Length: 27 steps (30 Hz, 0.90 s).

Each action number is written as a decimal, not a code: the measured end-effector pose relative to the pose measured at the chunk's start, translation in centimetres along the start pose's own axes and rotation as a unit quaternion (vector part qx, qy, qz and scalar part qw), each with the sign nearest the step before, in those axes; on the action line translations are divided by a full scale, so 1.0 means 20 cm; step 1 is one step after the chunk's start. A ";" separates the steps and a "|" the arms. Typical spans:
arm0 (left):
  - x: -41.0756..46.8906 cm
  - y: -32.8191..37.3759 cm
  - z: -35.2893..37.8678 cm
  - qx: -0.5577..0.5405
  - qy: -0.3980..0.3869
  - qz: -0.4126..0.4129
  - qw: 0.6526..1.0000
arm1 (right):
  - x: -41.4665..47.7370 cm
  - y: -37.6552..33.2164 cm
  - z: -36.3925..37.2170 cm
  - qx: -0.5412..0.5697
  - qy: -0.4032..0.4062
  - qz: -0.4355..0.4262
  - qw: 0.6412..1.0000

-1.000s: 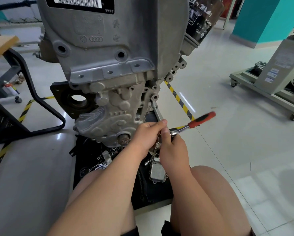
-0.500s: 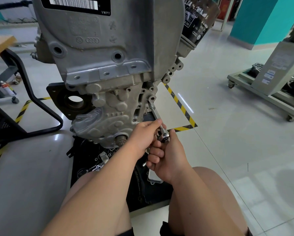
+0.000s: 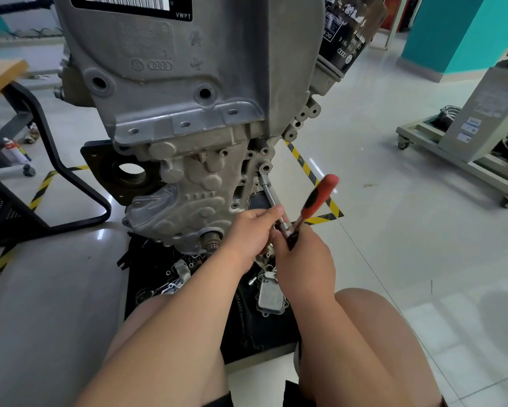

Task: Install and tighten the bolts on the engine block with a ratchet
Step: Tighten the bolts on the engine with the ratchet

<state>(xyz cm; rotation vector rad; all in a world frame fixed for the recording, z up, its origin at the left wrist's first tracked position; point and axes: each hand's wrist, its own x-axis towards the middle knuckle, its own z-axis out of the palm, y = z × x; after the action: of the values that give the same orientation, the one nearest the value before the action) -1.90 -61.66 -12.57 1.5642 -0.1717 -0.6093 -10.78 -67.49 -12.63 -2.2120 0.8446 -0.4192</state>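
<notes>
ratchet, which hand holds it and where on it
The right hand grips the ratchet at its head end, red handle free; the left hand pinches the extension bar just above.

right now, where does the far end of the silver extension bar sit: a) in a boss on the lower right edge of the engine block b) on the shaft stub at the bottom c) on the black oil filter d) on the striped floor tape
A: the extension bar runs up and left from the ratchet, past the left hand and right hand, into a boss on the lower right edge of the engine block.
</notes>
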 end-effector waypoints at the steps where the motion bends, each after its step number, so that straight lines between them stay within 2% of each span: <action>1: 0.00 0.00 0.00 -0.002 -0.002 -0.001 1.000 | 0.00 0.00 0.01 -0.014 0.002 -0.009 1.000; 9: 0.01 0.01 -0.03 -0.022 -0.032 -0.022 0.999 | 0.01 -0.01 0.01 0.203 -0.056 0.009 0.978; 19: 0.00 0.00 -0.02 -0.016 -0.019 0.003 1.000 | 0.02 -0.02 0.03 0.256 -0.062 0.018 0.964; 23: 0.00 0.01 -0.02 -0.013 -0.023 0.004 1.000 | 0.03 -0.02 0.02 0.335 -0.081 0.090 0.934; 27: 0.00 0.01 -0.02 -0.027 -0.023 -0.003 0.999 | 0.04 -0.03 0.02 0.436 -0.119 0.174 0.875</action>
<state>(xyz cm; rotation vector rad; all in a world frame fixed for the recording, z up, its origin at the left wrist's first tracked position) -1.73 -61.35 -12.27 1.4994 -0.1834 -0.6507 -9.66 -67.55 -12.37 -1.2127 0.7017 -0.2627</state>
